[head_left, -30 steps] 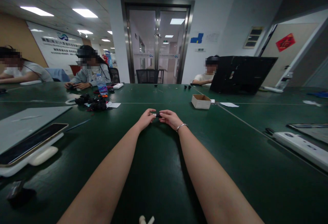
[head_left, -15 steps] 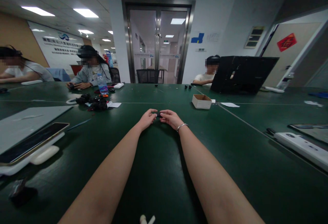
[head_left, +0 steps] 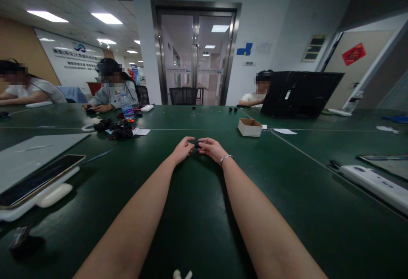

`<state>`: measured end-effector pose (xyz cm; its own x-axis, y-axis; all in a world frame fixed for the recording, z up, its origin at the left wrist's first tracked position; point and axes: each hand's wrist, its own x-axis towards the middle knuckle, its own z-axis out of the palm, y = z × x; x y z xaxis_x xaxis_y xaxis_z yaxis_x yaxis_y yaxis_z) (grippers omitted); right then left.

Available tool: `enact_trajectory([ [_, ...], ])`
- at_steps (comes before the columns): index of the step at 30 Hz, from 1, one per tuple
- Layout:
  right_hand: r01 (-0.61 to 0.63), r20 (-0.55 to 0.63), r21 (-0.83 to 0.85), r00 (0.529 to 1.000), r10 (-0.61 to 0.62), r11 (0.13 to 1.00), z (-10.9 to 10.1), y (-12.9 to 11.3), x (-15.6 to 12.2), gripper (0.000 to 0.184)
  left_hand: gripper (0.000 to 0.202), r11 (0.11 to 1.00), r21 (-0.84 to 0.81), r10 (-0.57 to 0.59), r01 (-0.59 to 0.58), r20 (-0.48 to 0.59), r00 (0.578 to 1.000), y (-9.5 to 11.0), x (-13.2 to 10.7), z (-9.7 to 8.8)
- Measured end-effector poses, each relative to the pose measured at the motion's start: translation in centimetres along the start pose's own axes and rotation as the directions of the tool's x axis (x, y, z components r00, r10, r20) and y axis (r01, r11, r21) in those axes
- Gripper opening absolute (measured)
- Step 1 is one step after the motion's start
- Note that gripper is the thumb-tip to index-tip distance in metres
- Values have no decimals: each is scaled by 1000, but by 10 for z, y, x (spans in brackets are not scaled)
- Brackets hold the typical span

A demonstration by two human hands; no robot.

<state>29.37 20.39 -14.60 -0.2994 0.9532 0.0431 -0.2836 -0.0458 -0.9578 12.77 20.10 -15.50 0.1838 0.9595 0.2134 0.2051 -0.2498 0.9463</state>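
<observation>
Both my arms stretch out over the dark green table (head_left: 197,211). My left hand (head_left: 182,148) and my right hand (head_left: 211,148) meet in the middle of it, fingers pinched together on a small black part (head_left: 196,145) held between them. A thin silver bracelet (head_left: 226,158) circles my right wrist. The part is mostly hidden by my fingertips, so its shape cannot be made out.
A small cardboard box (head_left: 250,127) sits beyond my right hand. A pile of black parts (head_left: 116,128) and a water bottle (head_left: 126,106) lie at the far left. A phone (head_left: 38,180) rests at the left, a white device (head_left: 374,183) at the right, an open laptop (head_left: 299,94) behind. Three people sit at the far side.
My hands stay joined on the small black part, and only the fingers shift slightly. The white tip seen between my fingers a second ago is now covered.
</observation>
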Motion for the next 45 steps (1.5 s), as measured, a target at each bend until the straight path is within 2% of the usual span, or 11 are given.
enact_trajectory([
  [9,-4,6,-13,1000,4,1000,-1,0,1,17,32,1000,7,10,-10,-30,999,4,-3,1],
  [12,-17,11,-21,1000,17,1000,0,0,0,16,25,1000,-8,-29,29,-2,1000,5,-2,1],
  [19,-14,28,-19,1000,14,1000,-1,0,1,17,28,997,-54,-52,53,34,998,4,0,1],
  [32,-14,51,-16,999,15,1000,-2,1,1,19,28,996,-53,-67,68,24,997,6,-1,1],
  [35,-16,45,-19,999,17,1000,-1,0,1,19,32,996,-62,-67,66,-9,998,6,-1,1],
  [45,-21,39,-13,999,22,1000,-1,1,2,19,28,995,-51,-82,84,31,996,8,-1,1],
])
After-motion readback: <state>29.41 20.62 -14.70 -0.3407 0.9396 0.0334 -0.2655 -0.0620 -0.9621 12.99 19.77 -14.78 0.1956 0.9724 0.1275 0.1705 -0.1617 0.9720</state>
